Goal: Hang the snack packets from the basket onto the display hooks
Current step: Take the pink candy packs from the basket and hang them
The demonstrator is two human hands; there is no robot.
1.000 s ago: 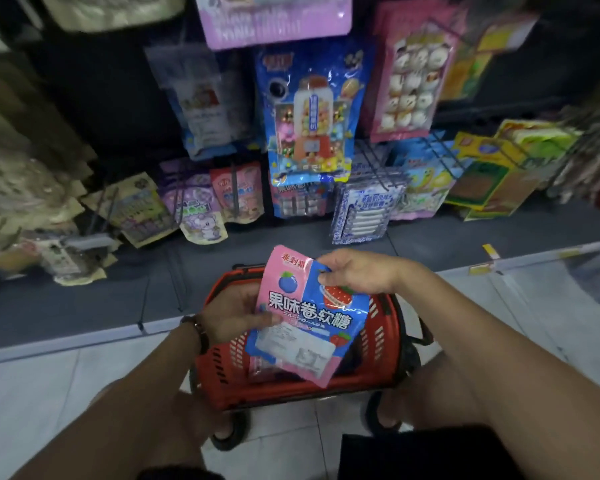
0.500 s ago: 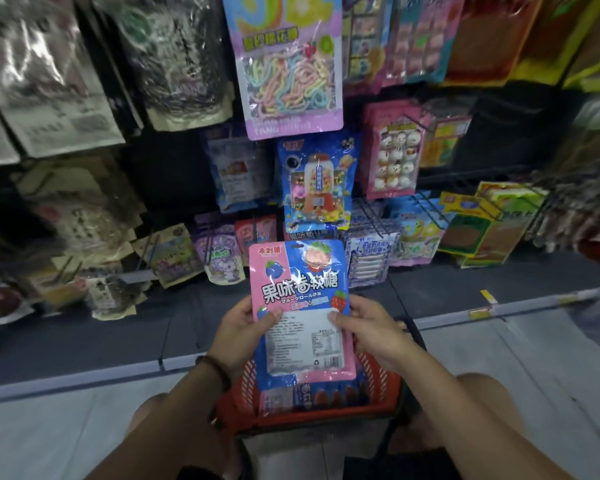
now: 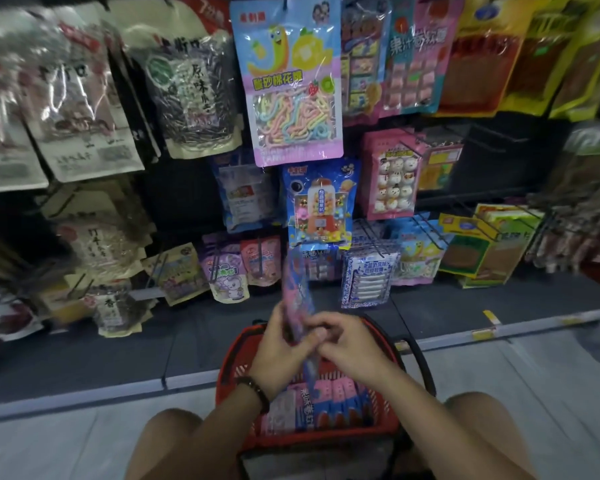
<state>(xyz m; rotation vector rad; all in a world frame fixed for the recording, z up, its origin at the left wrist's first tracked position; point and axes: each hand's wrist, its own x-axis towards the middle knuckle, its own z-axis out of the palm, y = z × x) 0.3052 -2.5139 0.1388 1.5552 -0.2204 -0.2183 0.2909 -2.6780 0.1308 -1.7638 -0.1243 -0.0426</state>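
Observation:
A pink and blue snack packet (image 3: 297, 292) stands edge-on to me, upright and blurred, above the red basket (image 3: 319, 441). My left hand (image 3: 279, 351) grips its lower left side. My right hand (image 3: 347, 344) pinches its lower right side, and the two hands touch at the packet. Several more pink and blue packets (image 3: 323, 403) stand in the basket between my knees. Black wire display hooks (image 3: 409, 150) stick out of the dark rack behind, most of them loaded with bags.
Hanging bags fill the rack: a large pink candy bag (image 3: 288, 81) at top centre, a blue gumball bag (image 3: 321, 202) below it, seed bags (image 3: 191, 95) at left. A dark low shelf (image 3: 118, 351) runs below, with a grey tiled floor (image 3: 534, 368) beside the basket.
The packet turned from facing me to edge-on, and both hands closed together on its lower part. My view tilted up a little and shows more of the rack.

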